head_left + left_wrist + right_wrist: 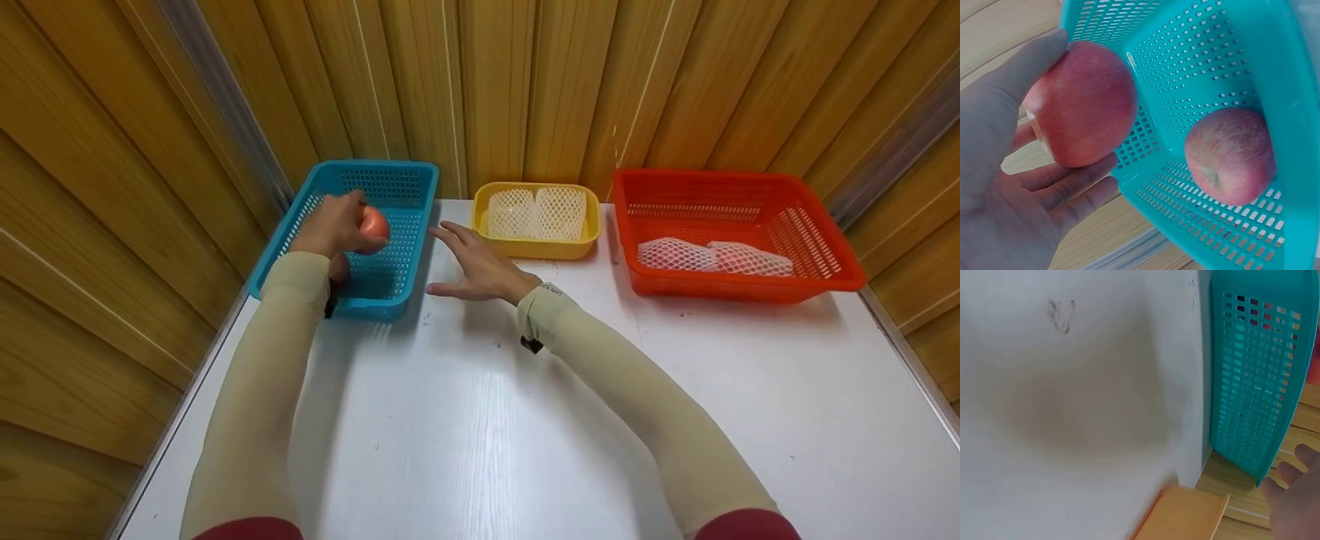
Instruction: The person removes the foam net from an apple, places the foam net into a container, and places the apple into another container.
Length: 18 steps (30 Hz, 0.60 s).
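My left hand (327, 225) grips a red apple (1086, 107) between thumb and fingers, over the blue perforated basket (427, 232). In the left wrist view a second apple (1231, 156) lies inside that basket; in the head view my left wrist mostly covers it. My right hand (480, 262) hovers to the right of the blue basket with fingers spread and nothing held. Its fingertips point toward the basket, in front of the yellow container's left end.
A yellow container (540, 250) holds two white foam fruit nets (561, 214). Farther right, a red basket (735, 285) contains items in white foam netting (675, 255), with pinkish color showing through. Wood-panelled walls (495, 90) stand behind and beside the white table (465, 435).
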Tool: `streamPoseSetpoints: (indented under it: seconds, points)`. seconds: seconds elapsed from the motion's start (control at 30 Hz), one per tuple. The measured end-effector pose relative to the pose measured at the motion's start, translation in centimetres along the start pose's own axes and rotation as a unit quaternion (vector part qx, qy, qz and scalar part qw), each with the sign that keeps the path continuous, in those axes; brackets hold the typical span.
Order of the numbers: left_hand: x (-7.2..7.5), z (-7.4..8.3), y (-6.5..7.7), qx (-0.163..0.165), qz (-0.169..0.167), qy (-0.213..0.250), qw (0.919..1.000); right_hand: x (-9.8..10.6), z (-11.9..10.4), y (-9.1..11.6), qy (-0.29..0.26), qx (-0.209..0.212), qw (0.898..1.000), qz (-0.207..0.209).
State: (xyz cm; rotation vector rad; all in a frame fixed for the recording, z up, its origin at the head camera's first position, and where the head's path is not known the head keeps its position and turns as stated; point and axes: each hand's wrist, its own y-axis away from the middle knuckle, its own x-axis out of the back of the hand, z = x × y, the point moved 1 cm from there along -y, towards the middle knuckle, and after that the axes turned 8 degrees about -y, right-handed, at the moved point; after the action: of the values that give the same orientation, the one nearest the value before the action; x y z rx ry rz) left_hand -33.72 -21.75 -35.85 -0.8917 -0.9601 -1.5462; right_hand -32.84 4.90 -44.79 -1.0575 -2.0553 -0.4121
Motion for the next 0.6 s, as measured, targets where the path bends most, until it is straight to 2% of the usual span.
streamPoseSetpoints:
  seconds: [0.13, 0.33, 0.6]
  points:
    - [-0.1, -0.2, 0.2, -0.004, 0.003, -0.004, 1.0000, -0.4, -0.5, -0.3, 0.007, 0.014, 1.000, 0.002]
    - [-0.5, -0.4, 0.6, 0.002, -0.005, 0.020, 0.9998, -1.0, -1.3, -0.7, 0.002, 0.022, 1.000, -0.008]
    - [-0.8, -0.6, 0.9, -0.005, 0.003, 0.001, 1.0000, -1.6, -2.2, -1.3, -0.005, 0.013, 1.000, -0.019]
